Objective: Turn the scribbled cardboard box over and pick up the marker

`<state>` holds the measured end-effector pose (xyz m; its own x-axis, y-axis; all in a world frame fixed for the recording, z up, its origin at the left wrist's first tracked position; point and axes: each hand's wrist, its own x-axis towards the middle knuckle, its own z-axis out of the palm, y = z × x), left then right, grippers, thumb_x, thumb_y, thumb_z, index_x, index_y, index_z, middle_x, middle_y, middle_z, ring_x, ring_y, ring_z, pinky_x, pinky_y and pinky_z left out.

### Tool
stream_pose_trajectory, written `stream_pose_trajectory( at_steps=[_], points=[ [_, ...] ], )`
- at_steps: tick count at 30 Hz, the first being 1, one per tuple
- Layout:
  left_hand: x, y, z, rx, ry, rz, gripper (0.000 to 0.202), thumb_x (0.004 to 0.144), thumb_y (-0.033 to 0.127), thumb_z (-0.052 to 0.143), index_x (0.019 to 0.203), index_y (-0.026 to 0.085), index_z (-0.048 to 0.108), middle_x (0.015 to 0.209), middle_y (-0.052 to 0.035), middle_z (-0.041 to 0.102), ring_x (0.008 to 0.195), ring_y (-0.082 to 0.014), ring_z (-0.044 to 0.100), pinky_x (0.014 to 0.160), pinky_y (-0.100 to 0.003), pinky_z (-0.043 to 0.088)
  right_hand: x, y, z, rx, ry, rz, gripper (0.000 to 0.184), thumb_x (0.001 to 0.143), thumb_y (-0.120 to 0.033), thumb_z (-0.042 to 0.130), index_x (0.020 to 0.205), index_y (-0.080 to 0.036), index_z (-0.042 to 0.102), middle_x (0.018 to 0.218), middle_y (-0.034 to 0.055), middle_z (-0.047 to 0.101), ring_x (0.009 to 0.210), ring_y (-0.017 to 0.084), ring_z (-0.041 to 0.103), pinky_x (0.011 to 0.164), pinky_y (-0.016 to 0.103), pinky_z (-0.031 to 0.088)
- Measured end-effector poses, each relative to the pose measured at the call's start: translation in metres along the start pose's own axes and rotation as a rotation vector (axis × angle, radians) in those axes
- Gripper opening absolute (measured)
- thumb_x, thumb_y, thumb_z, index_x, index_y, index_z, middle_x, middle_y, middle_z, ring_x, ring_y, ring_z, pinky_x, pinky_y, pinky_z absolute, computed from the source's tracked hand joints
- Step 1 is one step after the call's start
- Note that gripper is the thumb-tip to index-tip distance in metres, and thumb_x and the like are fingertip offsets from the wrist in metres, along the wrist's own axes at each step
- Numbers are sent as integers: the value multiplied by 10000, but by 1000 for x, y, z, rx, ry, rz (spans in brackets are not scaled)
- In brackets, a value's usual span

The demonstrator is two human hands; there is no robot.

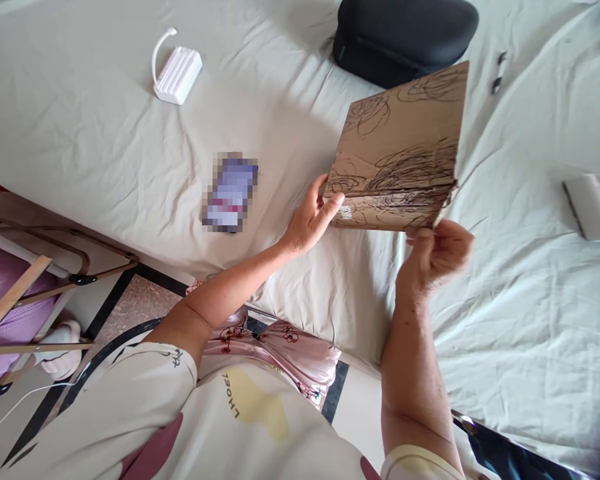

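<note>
Between my hands a brown cardboard piece (405, 147) is held tilted above the bed sheet. Dark scribbled lines cover it, and a crease runs across its lower part. My left hand (313, 220) grips its left edge, thumb on top near a small printed label. At the lower right corner my right hand (435, 253) pinches the bottom edge between thumb and fingers. The cardboard's right edge looks ragged near the crease. Its underside is hidden.
A black case (405, 37) lies just beyond the cardboard. On the sheet (280, 100) are a phone (230, 193), a white power bank (179, 75) with a cable loop, a pen (500, 72) and a whitish box-like object (597, 207). A folding frame (35, 287) stands at the left.
</note>
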<state>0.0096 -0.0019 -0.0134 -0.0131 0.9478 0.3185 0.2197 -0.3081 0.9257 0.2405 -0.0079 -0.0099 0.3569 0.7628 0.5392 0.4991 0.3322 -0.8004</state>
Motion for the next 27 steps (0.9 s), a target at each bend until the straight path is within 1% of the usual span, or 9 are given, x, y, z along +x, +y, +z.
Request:
stream_pose_trajectory(
  at_steps=[4, 6, 8, 11, 13, 18, 21, 23, 27],
  points=[
    [1, -8, 3, -92, -57, -168, 675, 1096, 677, 354, 1636, 276, 304, 1188, -99, 776, 1026, -242, 799, 867, -418, 680, 1, -2, -3, 48, 114, -89, 321, 954, -636, 584, 1065, -339, 634, 800, -10, 547, 672, 220, 636, 676, 439, 590],
    [1, -10, 2, 11, -16, -135, 672, 1096, 667, 386, 1637, 273, 324, 1216, -106, 759, 1090, -254, 778, 951, -447, 660, -1, -4, -3, 45, 136, -121, 295, 956, -610, 614, 1052, -333, 646, 798, -9, 541, 668, 213, 631, 684, 437, 586],
    [2, -9, -1, 122, 56, -28, 570, 1120, 608, 382, 1572, 266, 442, 1303, -114, 727, 1209, -256, 734, 1054, -449, 622, -3, -6, -1, 67, 127, -152, 255, 964, -561, 638, 1071, -330, 656, 842, -5, 562, 662, 194, 619, 685, 422, 577],
    [4, -7, -5, 234, 136, 91, 434, 1146, 491, 359, 1357, 236, 640, 1394, -117, 694, 1345, -258, 661, 1166, -437, 559, -7, -10, 4, 154, 55, -174, 240, 978, -487, 647, 1170, -344, 638, 881, -15, 568, 673, 170, 615, 678, 385, 570],
    [5, -4, -7, 245, 132, 98, 419, 1152, 433, 340, 1279, 222, 680, 1375, -114, 713, 1327, -250, 673, 1177, -430, 553, -9, -13, 7, 179, -8, -158, 306, 979, -476, 648, 1251, -348, 596, 869, -21, 559, 697, 173, 633, 668, 370, 573],
    [3, 4, -8, 175, 65, 75, 451, 1149, 507, 341, 1338, 231, 644, 1354, -106, 737, 1289, -239, 699, 1111, -388, 586, -12, -18, 11, 77, -97, -114, 520, 948, -576, 652, 1373, -321, 495, 868, -7, 566, 766, 200, 661, 705, 396, 607],
    [1, 4, -5, 170, 8, 105, 503, 1103, 580, 471, 1465, 241, 554, 1453, -122, 692, 1352, -264, 669, 1143, -416, 572, -14, -19, 11, 0, -174, -15, 634, 940, -522, 675, 1481, -280, 449, 916, 32, 640, 767, 195, 649, 705, 375, 595],
    [0, 0, -3, 200, -26, 102, 544, 1083, 549, 535, 1519, 227, 500, 1489, -141, 671, 1377, -283, 656, 1171, -444, 556, -14, -17, 12, -70, -239, 44, 557, 922, -469, 681, 1415, -254, 532, 929, 37, 671, 766, 186, 646, 711, 365, 589],
    [1, -11, 1, 258, -18, 57, 455, 1087, 373, 510, 1517, 224, 512, 1479, -153, 681, 1355, -290, 673, 1167, -462, 557, -13, -10, 11, -230, -344, 103, 255, 865, -419, 681, 1033, -230, 644, 846, 4, 661, 753, 185, 627, 750, 379, 570]
  ],
)
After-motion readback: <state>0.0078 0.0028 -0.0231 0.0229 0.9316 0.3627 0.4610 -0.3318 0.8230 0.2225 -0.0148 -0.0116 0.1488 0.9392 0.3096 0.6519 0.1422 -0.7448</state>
